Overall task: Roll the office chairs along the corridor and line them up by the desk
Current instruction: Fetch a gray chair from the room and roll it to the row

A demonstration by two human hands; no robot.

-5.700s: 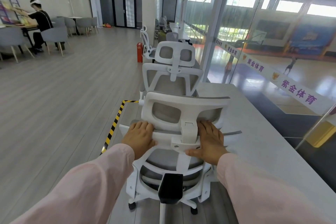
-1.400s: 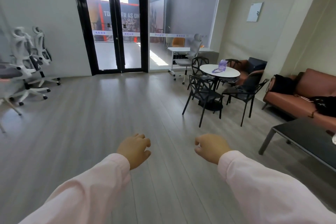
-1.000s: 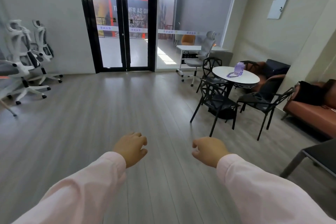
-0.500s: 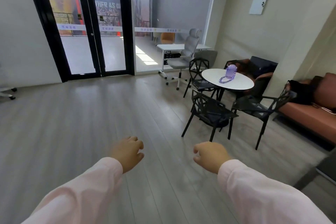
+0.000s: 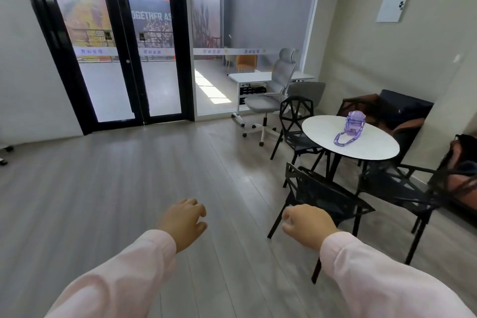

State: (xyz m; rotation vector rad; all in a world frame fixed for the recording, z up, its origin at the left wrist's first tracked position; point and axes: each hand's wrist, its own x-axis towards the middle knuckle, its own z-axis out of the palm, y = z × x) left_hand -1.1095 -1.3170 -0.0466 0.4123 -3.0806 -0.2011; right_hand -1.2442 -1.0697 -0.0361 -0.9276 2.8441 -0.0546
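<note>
Facing the office chair at the worktop, I want it next. Left hand, right hand: loosely curled, empty.

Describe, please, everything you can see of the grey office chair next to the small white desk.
The grey office chair stands upright on the wood floor, in front of the white desk. It has a tall grey back with a headrest, a padded grey seat, pale armrests and a white star base on castors. Its seat faces left. A black chair overlaps it in view; no hand touches it.
</note>
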